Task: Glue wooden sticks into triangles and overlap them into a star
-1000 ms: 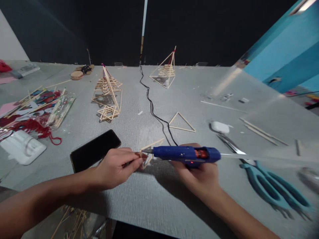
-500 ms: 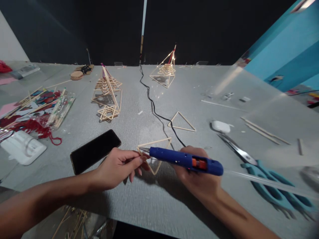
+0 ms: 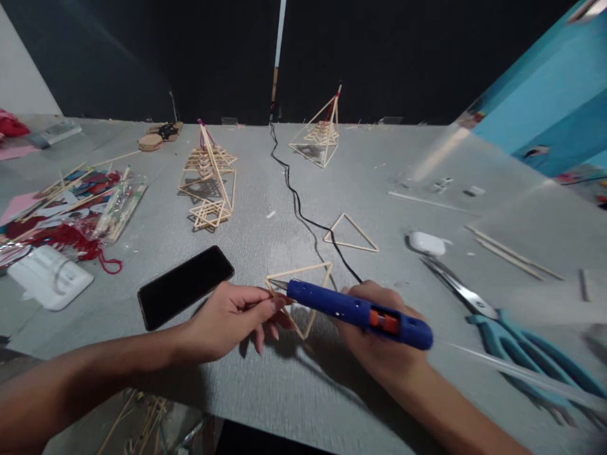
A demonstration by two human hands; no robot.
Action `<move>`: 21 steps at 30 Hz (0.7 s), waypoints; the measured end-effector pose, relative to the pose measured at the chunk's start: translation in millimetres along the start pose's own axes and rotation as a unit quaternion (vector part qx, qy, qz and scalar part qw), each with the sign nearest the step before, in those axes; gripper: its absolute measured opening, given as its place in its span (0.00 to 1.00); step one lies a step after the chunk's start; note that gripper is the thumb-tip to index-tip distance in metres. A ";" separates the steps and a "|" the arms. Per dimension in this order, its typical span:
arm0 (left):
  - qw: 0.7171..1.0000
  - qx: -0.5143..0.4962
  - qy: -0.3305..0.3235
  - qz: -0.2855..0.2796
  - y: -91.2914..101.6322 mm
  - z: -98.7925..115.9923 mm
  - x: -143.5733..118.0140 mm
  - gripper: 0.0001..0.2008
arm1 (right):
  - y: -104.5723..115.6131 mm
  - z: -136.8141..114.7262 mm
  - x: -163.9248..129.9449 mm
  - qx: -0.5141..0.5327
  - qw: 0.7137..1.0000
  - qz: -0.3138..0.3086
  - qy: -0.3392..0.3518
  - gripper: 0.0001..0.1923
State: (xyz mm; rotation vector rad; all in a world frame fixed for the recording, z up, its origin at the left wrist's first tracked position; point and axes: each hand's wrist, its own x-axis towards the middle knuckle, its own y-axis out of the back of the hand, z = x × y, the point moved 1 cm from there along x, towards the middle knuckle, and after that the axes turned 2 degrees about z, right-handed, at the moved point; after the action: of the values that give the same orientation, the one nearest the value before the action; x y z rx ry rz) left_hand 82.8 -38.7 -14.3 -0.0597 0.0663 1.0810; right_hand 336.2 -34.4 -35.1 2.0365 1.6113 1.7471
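A: Left hand low and centre on the grey table, thumb and forefinger pinched on the near left corner of a stick triangle; other fingers loosely curled beneath.

B: And the triangle itself?

A: Lying about flat just in front of both hands, far edge running left to right, point toward the table's near edge. Partly hidden behind the glue gun.

B: Right hand?

A: Wrapped tight around the grip of a blue glue gun, orange band near its rear. Barrel angled up and left, nozzle right at the pinched corner, touching or just shy of it; cannot tell which. Clear glue stick trailing out the back, toward the right.

B: Round about?

A: Black phone face down just left of the left hand. Second stick triangle farther back, black cable crossing its left corner and snaking to the table's far edge. Teal-handled scissors to the right, a small white case just beyond the blades. Two stick pyramids farther off: one back left, one back centre. Loose sticks at far right, red yarn and a clutter of craft supplies at far left.
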 end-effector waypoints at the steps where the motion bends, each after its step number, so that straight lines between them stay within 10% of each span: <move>1: 1.000 -0.004 0.000 -0.001 -0.3 0.0 0.0 0.18 | -0.2 1.6 -1.9 -0.002 1.000 0.001 -0.005 0.06; 21: 0.998 -0.059 0.011 -0.008 -3.7 -2.8 -0.7 0.17 | -3.2 12.7 -15.8 -0.011 0.999 0.004 -0.031 0.05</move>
State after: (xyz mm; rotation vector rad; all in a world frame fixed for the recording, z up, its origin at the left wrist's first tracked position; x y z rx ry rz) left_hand 85.7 -41.3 -16.9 -0.1779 0.0222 1.0679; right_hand 345.9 -36.4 -53.1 2.0693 1.5612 1.6798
